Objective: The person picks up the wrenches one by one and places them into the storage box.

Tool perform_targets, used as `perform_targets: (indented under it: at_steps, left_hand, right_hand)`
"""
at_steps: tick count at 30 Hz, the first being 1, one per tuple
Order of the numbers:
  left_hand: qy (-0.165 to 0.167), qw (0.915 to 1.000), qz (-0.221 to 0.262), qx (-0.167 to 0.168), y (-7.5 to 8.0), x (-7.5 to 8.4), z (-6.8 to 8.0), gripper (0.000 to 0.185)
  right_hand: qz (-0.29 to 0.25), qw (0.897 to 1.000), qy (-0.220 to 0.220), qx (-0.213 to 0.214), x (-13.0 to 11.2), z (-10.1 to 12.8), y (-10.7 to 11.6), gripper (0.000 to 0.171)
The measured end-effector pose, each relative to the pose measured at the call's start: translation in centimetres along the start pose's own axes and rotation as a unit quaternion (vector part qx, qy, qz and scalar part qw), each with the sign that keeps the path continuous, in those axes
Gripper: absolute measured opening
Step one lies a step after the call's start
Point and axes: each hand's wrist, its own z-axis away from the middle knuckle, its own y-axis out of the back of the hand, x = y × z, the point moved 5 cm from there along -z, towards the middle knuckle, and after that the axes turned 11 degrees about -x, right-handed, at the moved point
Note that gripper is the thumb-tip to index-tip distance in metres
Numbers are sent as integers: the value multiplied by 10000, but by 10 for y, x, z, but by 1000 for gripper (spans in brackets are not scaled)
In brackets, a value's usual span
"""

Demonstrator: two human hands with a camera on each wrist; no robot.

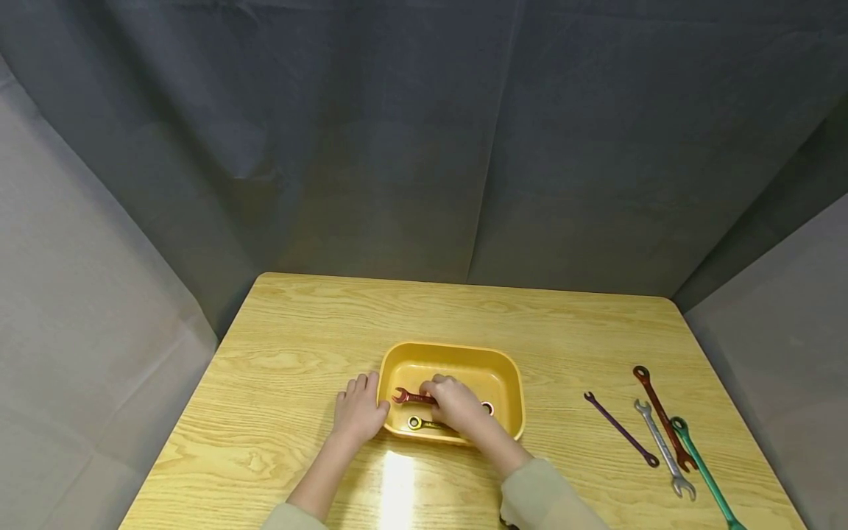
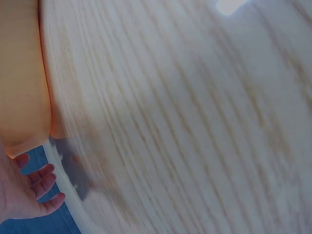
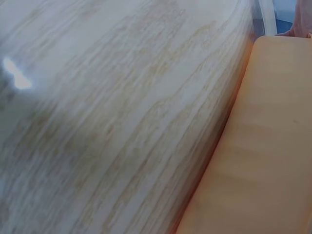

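A yellow plastic tray [image 1: 464, 352] stands on the wooden table. My left hand [image 1: 360, 412] holds its left side, thumb over the rim and fingers outside; in the left wrist view those fingers [image 2: 44, 184] show beside the tray wall [image 2: 22, 73]. Over the tray, my right hand [image 1: 457, 403] pinches a red combination wrench [image 1: 414, 397], its open end pointing left. A ring end [image 1: 487, 407] shows to the right of that hand. Nearer the front lies a gold wrench [image 1: 424, 424], partly hidden by the right hand. The right wrist view shows mostly the tray's outer wall [image 3: 253, 136].
On the table's right side lie a purple wrench [image 1: 621, 429], a silver wrench [image 1: 665, 447], a dark red wrench [image 1: 659, 408] and a green wrench [image 1: 707, 471]. A small dark object [image 1: 506, 523] peeks out by the right sleeve. Grey curtains [image 1: 371, 147] surround the table.
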Motion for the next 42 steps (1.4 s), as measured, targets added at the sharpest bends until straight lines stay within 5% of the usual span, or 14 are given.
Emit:
perform_targets:
  at_steps: [42]
  left_hand:
    - [62,9999,-9,-80,-1,-1,-1,49]
  right_hand:
    - [-105,9974,128,-705,2,-1,-13,15]
